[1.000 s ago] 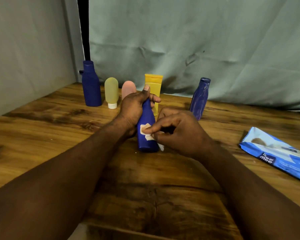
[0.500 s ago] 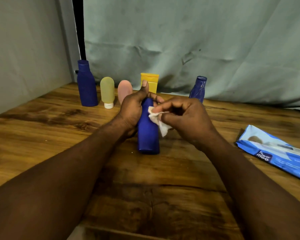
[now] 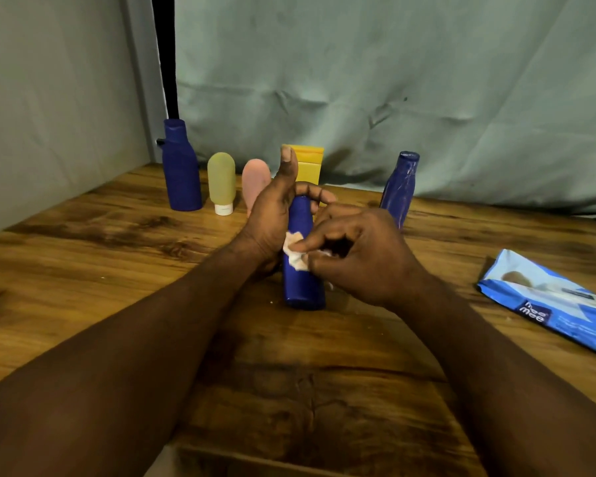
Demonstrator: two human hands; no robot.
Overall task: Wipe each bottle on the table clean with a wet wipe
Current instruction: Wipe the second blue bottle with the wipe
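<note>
Your right hand has come back down: half a second ago it held the wet wipe up by the shoulder of the blue bottle, off its right side, and now the wipe is pinched between thumb and fingertips and pressed flat on the near face of the body, about halfway down. A second ago it sat lower still, so you are rubbing up and down the same face. Your left hand has not let go: its fingers curl round the neck while the thumb sticks straight up, and the bottle stands with its base on the wooden table, in front of you, leaning a little toward you. This means the bottle is mid-clean, not done (the far side is hidden, so I cannot say it has been reached) – turn it in your left hand. Five more wait at the back – the tall blue bottle, the green travel bottle, the pink one, the yellow tube and the slim blue bottle – with the wipes pack on your right
</note>
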